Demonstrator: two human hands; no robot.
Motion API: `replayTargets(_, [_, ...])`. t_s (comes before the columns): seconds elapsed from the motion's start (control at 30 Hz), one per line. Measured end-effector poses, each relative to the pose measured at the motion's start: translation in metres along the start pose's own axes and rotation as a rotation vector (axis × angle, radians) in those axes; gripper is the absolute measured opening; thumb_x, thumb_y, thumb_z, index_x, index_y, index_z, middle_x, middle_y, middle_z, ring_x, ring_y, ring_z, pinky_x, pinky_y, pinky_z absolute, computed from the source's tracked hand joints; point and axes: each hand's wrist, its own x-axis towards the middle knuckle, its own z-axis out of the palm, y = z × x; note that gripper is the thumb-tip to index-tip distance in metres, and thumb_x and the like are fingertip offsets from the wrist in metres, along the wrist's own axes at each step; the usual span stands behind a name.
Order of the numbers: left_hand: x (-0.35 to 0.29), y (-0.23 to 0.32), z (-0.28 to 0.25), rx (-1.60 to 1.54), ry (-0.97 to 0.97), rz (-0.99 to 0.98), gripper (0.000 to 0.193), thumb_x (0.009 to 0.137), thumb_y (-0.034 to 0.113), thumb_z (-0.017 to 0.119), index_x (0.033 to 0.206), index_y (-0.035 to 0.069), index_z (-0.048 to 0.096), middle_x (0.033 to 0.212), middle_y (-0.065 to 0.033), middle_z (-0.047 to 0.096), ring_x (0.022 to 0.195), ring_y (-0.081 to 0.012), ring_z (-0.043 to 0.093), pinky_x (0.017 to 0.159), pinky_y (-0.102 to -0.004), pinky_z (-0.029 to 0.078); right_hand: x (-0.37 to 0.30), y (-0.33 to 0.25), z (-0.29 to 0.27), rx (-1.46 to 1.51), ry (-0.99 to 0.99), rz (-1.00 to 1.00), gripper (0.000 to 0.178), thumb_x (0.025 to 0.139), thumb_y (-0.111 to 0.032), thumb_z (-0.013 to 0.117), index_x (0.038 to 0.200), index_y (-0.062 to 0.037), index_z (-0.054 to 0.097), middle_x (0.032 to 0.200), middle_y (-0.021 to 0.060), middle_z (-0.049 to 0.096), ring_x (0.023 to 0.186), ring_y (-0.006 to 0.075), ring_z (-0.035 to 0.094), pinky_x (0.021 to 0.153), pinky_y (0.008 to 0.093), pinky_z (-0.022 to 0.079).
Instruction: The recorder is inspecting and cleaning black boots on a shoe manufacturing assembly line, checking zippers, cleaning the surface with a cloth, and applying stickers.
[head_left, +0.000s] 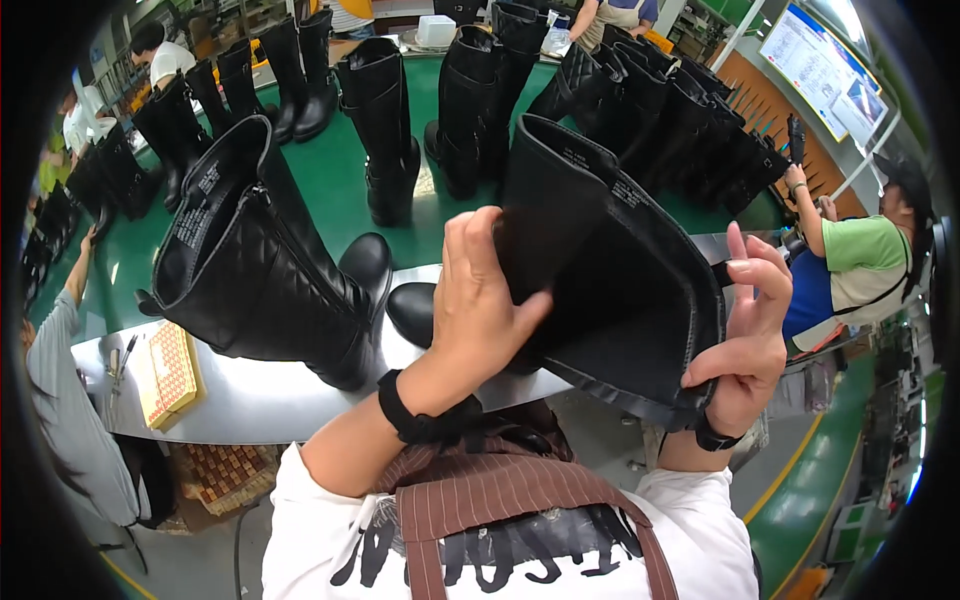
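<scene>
A tall black boot (640,215) stands at the table's near edge, its wide shaft spread open and tilted toward me. My left hand (475,290) grips the left side of the shaft, fingers upward and thumb across the dark opening. The area by those fingers is blurred. At the opposite rim, my right hand (748,335) pinches the shaft edge between thumb and fingers. Left of my left hand, a quilted black boot (270,280) with a side zipper stands upright, its toe pointing away to the right. The held boot's toe pokes out beside my left wrist.
Several black boots (378,130) stand along the green conveyor belt (330,190) beyond the metal table edge (240,415). A yellow patterned box (170,375) and small tools (120,362) lie at left. Co-workers stand at right (860,250), left (80,400) and across the belt.
</scene>
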Motion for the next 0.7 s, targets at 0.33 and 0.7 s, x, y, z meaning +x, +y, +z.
replayTargets(0.33, [0.012, -0.022, -0.015, -0.268, -0.093, -0.092, 0.054, 0.080, 0.002, 0.060, 0.131, -0.002, 0.042, 0.114, -0.0181, 0.049, 0.102, -0.0338, 0.053, 0.091, -0.0397, 0.043, -0.015, 0.018, -0.004, 0.185, 0.123, 0.137, 0.010, 0.058, -0.005, 0.058, 0.058, -0.0105, 0.066, 0.126, 0.0194, 0.047, 0.128, 0.0400, 0.042, 0.105, 0.0573, 0.036])
replayTargets(0.7, [0.037, 0.069, -0.027, 0.421, 0.111, 0.791, 0.058, 0.070, 0.017, 0.078, 0.122, 0.003, 0.057, 0.132, -0.0181, 0.050, 0.126, -0.0363, 0.046, 0.114, -0.0497, 0.023, 0.001, 0.009, 0.002, 0.313, 0.053, 0.128, 0.017, 0.060, 0.011, 0.061, 0.065, -0.0036, 0.069, 0.127, 0.0210, 0.046, 0.122, 0.0396, 0.052, 0.095, 0.0438, 0.051])
